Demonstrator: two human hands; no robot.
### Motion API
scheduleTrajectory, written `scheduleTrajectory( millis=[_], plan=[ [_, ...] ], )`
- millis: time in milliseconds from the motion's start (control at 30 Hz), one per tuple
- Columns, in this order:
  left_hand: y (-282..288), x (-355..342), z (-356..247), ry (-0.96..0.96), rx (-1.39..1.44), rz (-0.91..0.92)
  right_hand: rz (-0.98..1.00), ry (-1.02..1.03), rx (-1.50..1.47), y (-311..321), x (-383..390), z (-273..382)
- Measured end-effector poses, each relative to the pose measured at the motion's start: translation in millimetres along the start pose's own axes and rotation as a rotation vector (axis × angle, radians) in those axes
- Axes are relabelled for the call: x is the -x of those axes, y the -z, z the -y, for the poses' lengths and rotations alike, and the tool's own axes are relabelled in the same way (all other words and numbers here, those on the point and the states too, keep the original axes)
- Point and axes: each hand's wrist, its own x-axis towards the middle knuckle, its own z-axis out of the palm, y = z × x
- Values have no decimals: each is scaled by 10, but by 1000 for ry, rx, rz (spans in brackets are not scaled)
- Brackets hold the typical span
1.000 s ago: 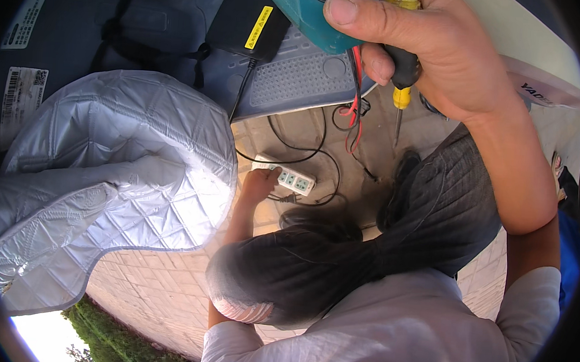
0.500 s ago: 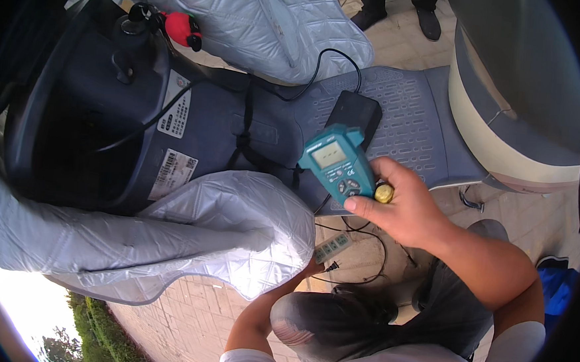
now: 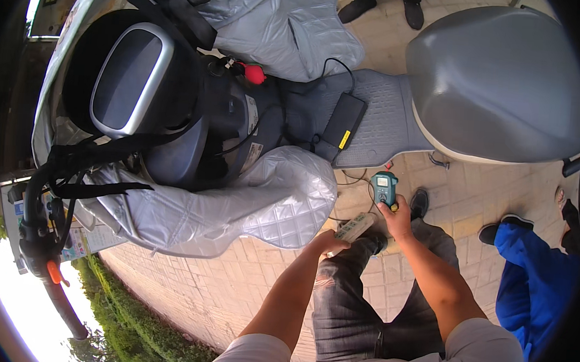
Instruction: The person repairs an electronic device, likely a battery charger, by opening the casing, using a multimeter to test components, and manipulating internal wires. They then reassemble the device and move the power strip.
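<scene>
My left hand [image 3: 331,242] is closed around the end of a pale power strip [image 3: 355,229], held in front of my left foot. A teal handheld meter [image 3: 383,187] with a small screen sits in my right hand [image 3: 397,216], thumb along its lower part. A small yellow-gold round piece [image 3: 394,206] shows at that grip; how it is fixed I cannot tell. The meter is close to the power strip but apart from it. Just beyond, a black charger box [image 3: 344,122] with a yellow label lies on the scooter's footboard [image 3: 380,117], its cable running toward the front.
The scooter's grey seat [image 3: 502,81] stands at the right, its handlebar grip [image 3: 63,300] at the lower left. Silver quilted covers [image 3: 235,211] drape its front. Dark cables [image 3: 356,178] hang below the footboard. Bystanders' shoes [image 3: 413,15] and blue trousers [image 3: 530,275] are nearby.
My view has risen and widened, with the seat and handlebar now showing. The meter has moved from over the footboard to beside it. The power strip now shows more fully in my left hand.
</scene>
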Motion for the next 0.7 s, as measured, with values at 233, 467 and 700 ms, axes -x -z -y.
scheduleTrajectory(
  millis=[233,467,700],
  plan=[
    [-883,1289,676,-131,192,-142,65,-41,120,1315,1058,1203],
    [-1575,2298,2589,123,777,-246,75,79,130,1435,1690,2034],
    [-2258,3011,4570,144,934,-260,170,81,-1,255,2950,2725]
  ],
)
